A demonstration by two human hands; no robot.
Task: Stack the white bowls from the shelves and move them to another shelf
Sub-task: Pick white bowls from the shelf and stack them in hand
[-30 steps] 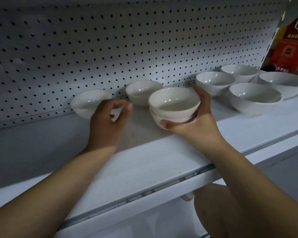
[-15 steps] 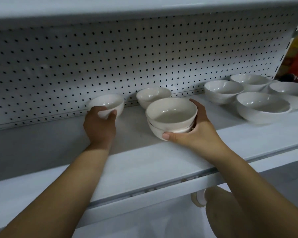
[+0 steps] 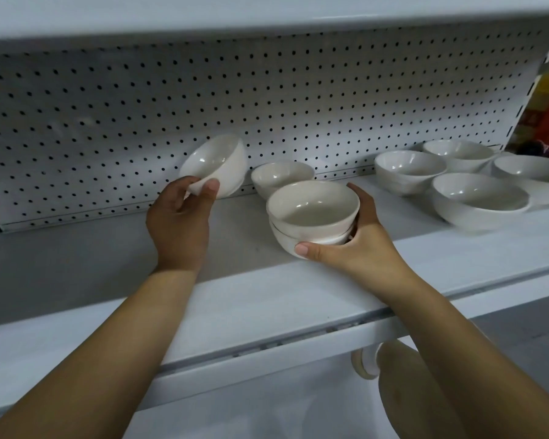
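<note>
On the white shelf — a bowl in one hand, a stack in the other

At far left, close to the pegboard back panel and held clear of the shelf: one small white bowl, tipped so that its mouth faces left and toward the camera. Pinched at its lower edge by the left hand, thumb on the near side, the other fingers curled in behind.

Just right of it, upright on the shelf near the panel and touched by neither hand, a lone small bowl.

Nearer the front edge, at centre, a stack of two bowls — one nested in the other, both upright. Wrapped by the right hand: thumb across the near wall of the lower bowl, fingers curved round the far right side. Cannot tell whether set on the shelf or raised just above it.

Further right, well apart from the stack, a cluster of four wider bowls on the same shelf, two at the back, one in front, one cut by the right edge.

Beyond the shelf's end upright, blurred red packaging.
</note>
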